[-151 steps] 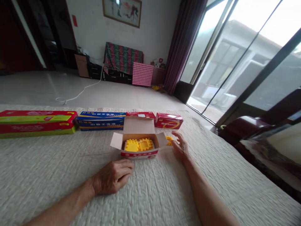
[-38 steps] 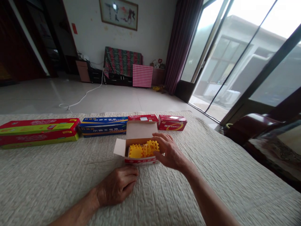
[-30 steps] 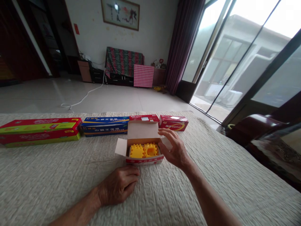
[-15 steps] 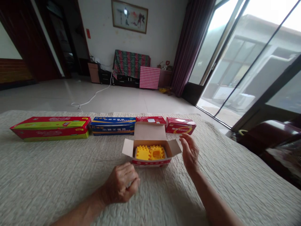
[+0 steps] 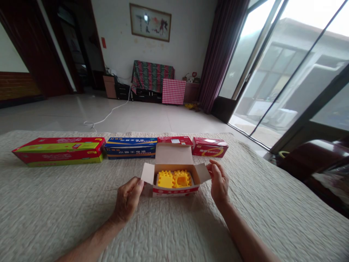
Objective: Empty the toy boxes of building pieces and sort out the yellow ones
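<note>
A small red and white cardboard box point(image 5: 174, 192) stands in front of me, its top lid point(image 5: 173, 153) raised at the back and its two side flaps spread outward. Inside lie yellow plastic interlocking blocks point(image 5: 165, 179) with toothed edges; one of them shows a round opening. My left hand point(image 5: 127, 198) has thumb and fingers closed at the edge of the left flap point(image 5: 148, 173). At the other end, my right hand point(image 5: 219, 182) reaches its fingertips to the outer edge of the right flap point(image 5: 202, 172), with thumb and fingers somewhat apart.
Behind the box, a row of closed boxes lies on the quilted cover point(image 5: 81, 203): a long red and green box point(image 5: 58, 152), a blue box point(image 5: 131, 148), a red box point(image 5: 174, 139) partly hidden by the raised lid, and another red box point(image 5: 209, 147).
My left hand has moved from in front of the box up and left to its left flap, turning from a fist. My right hand has shifted slightly down, its fingers now at the right flap.
</note>
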The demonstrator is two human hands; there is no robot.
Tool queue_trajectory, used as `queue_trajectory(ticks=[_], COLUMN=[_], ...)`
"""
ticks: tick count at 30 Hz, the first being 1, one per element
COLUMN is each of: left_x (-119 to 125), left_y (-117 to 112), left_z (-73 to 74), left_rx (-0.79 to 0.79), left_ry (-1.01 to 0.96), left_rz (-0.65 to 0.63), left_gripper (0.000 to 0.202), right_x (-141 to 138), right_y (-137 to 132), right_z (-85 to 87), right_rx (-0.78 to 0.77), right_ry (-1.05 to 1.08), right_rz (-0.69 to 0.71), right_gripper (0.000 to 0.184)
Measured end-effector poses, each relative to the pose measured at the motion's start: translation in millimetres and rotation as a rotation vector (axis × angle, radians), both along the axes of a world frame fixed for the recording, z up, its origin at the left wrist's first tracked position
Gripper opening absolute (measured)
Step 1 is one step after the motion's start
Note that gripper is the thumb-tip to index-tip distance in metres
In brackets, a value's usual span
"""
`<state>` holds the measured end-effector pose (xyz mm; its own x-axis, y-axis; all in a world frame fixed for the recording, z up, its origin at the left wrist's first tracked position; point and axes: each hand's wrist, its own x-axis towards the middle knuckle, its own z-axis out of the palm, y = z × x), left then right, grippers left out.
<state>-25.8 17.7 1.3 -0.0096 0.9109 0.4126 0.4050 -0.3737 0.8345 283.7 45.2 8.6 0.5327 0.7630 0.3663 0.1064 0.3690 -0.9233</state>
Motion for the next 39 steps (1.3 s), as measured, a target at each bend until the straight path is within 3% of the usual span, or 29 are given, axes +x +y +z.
queue_trajectory(ticks=[7, 18, 24, 39], left_x=[1, 3, 5, 6], left_y=[-2, -1, -3, -3], left_z=[3.4, -3.3, -0.3, -4.2], left_rx=[0.021, 0.168, 0.266, 0.461], left_ry=[-0.006, 0.059, 0.111, 0.258], left_rz=[-0.003, 0.005, -0.051, -0.137], left_gripper=[0.035, 0.031, 0.026, 0.044], right_x=[-3, -8, -10, -11], right_y=[-2, -6, -8, -6], right_z=[1.2, 7.9, 10.5, 7.7], right_rx=[-0.044, -0.034, -0.046, -0.005], right_ry=[-0.004, -0.100, -0.084, 0.009], right_rz=[-0.005, -0.004, 0.003, 0.092], right_gripper=[0.037, 0.035, 0.035, 0.030])
